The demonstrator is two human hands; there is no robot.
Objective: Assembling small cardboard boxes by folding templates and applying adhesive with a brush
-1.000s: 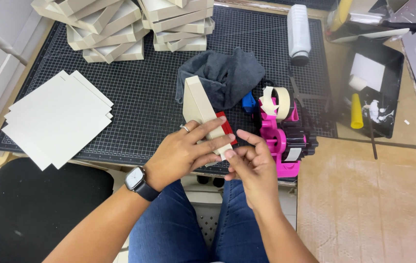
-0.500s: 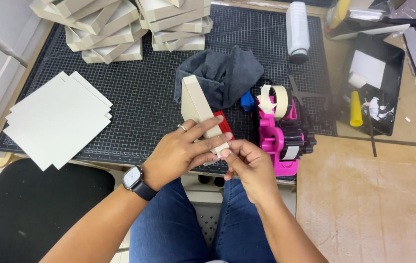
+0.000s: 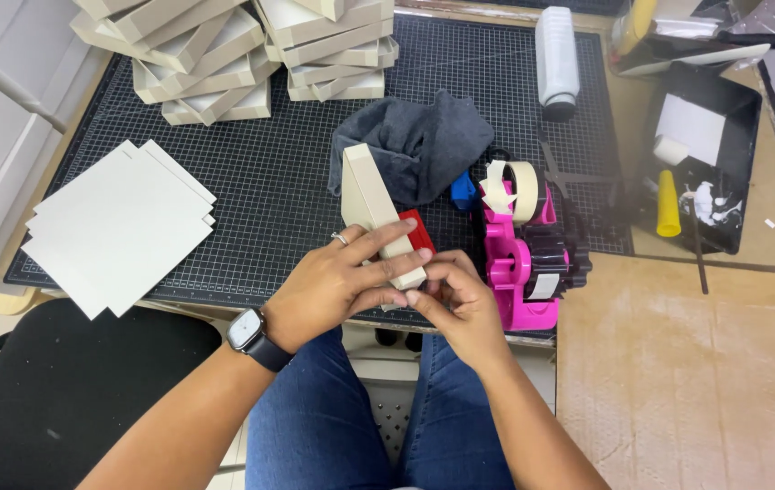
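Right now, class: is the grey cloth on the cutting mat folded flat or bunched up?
Bunched up. The grey cloth lies in a crumpled heap with uneven folds on the cutting mat, behind the beige board held in the hands.

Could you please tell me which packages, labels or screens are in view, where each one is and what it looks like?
Beige box: tilted, held at the mat's near edge by left hand and right hand.
Stacked beige boxes: far on the mat, flat.
White label: on the pink tape dispenser.
Smartwatch: left wrist, dark rounded-square screen.
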